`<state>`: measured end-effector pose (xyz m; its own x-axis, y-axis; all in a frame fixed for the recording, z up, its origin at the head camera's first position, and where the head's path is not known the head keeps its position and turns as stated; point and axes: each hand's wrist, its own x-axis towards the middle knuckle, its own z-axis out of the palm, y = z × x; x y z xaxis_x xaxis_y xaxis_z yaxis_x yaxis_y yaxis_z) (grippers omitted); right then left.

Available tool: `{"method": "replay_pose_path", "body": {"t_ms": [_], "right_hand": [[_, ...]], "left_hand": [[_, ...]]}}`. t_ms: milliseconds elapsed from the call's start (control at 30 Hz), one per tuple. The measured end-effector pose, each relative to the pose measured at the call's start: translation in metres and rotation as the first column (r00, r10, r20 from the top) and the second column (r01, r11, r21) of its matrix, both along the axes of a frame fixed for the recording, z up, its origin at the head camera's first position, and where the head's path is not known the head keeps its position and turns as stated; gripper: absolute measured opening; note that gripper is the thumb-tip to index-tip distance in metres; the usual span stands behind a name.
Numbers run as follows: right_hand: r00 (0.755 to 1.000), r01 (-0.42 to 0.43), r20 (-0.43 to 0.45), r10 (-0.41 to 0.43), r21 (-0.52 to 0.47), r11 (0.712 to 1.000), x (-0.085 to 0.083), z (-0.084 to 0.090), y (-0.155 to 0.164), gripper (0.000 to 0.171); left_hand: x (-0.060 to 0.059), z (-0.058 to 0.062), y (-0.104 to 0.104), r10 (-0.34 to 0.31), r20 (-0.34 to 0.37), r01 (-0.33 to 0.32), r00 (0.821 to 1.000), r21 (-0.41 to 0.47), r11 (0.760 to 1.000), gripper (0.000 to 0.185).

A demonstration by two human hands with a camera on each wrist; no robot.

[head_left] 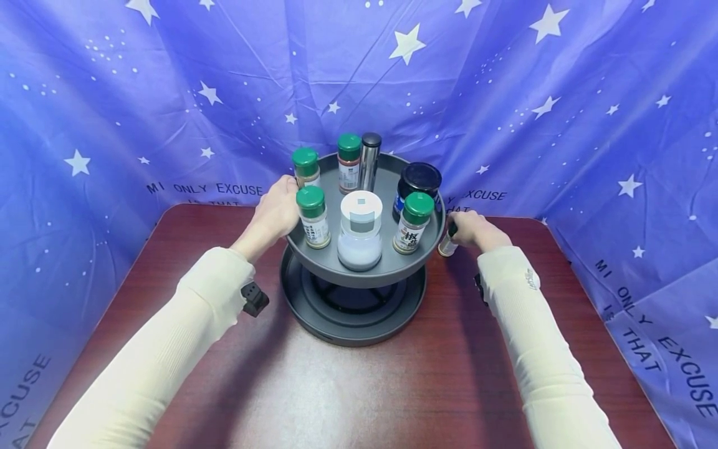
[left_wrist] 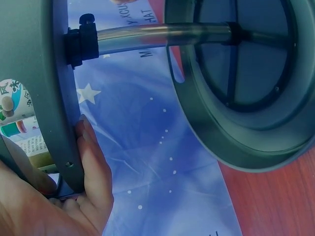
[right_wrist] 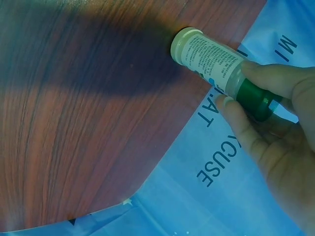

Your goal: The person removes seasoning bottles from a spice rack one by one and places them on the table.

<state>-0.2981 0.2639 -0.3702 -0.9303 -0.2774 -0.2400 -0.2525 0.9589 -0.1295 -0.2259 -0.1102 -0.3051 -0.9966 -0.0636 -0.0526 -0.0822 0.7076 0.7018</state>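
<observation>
A two-tier grey turntable rack [head_left: 359, 278] stands on the table, its upper tray joined to the lower tray [head_left: 352, 330] by a clear post [left_wrist: 162, 39]. My left hand [head_left: 276, 211] grips the upper tray's left rim, fingers under it and thumb over the edge. My right hand [head_left: 475, 228] holds a spice jar [right_wrist: 209, 59] by its green cap [right_wrist: 254, 100], to the right of the rack, the jar's base toward the tabletop. On the upper tray are several green-capped jars [head_left: 406, 232], a white-lidded clear jar [head_left: 359, 246], a black-lidded jar [head_left: 421, 178] and a slim metal cylinder [head_left: 369, 163].
The dark red wooden table [head_left: 314, 393] has rounded back corners. A blue star-printed curtain [head_left: 336, 75] hangs close behind it and along both sides. A black wrist camera [head_left: 255, 299] sits under my left cuff.
</observation>
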Motion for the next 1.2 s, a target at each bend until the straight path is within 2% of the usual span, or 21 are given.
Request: {"method": "replay_pose_path", "body": {"t_ms": [433,500,633,833,1200], "right_hand": [[1.0,0.016,0.002,-0.016,-0.021,1.0,0.001,-0.004,0.001,0.032],[0.999,0.03,0.016,-0.03,-0.021,0.999,0.002,-0.002,0.002,0.037],[0.995,0.078,0.065,-0.075,-0.044,0.996,0.003,0.003,0.005,0.058],[0.983,0.137,0.136,-0.125,-0.078,0.988,0.0,0.02,0.01,0.082],[0.97,0.154,0.215,-0.114,-0.183,0.971,0.001,0.048,0.023,0.101]], "left_hand": [[0.0,0.001,0.0,-0.004,0.001,0.004,1.0,0.001,1.0,0.05],[0.001,0.001,0.0,-0.007,-0.001,0.007,1.0,-0.002,1.0,0.051],[0.001,0.001,0.0,-0.007,0.005,0.007,1.0,-0.003,1.0,0.051],[0.001,0.001,-0.001,-0.006,0.006,0.006,1.0,0.001,1.0,0.049],[0.0,0.0,0.0,-0.008,0.005,0.008,1.0,-0.002,1.0,0.051]]}}
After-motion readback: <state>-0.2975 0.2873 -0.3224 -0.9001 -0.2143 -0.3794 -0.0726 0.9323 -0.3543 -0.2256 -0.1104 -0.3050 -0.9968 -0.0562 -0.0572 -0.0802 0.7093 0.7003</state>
